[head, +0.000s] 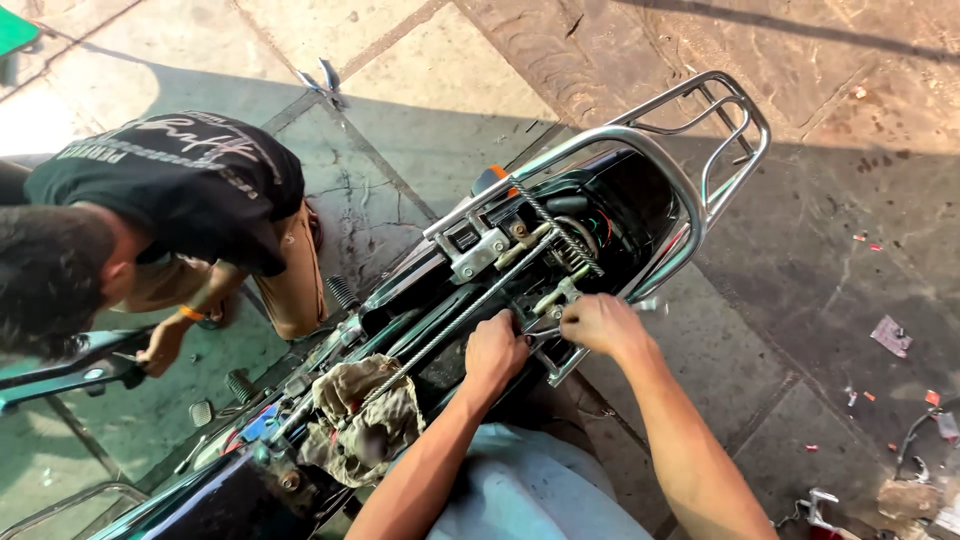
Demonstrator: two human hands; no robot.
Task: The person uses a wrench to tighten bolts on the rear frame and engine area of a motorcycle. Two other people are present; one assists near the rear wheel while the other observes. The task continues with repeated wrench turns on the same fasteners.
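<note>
A stripped motorcycle frame [560, 250] is lying across the paved ground, a dirty rag [362, 420] bunched on it toward the front. Just behind the rag, the left hand [495, 352] is gripping a frame rail, fingers curled tight around it. Beside it, the right hand [598, 325] is pinching a small metal tool [648, 306], fingers closed on it, near the chrome rack [735, 150].

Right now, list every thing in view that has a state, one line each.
Motorcycle frame: seat off, inner parts exposed.
Rear carrier rack: mounted, bare.
Rag: crumpled, lying on the frame.
Threaded rod: laid along the frame.
Left hand: gripping the frame's edge.
Right hand: closed on a small metal tool.
Other person: crouched beside the bike.
</note>
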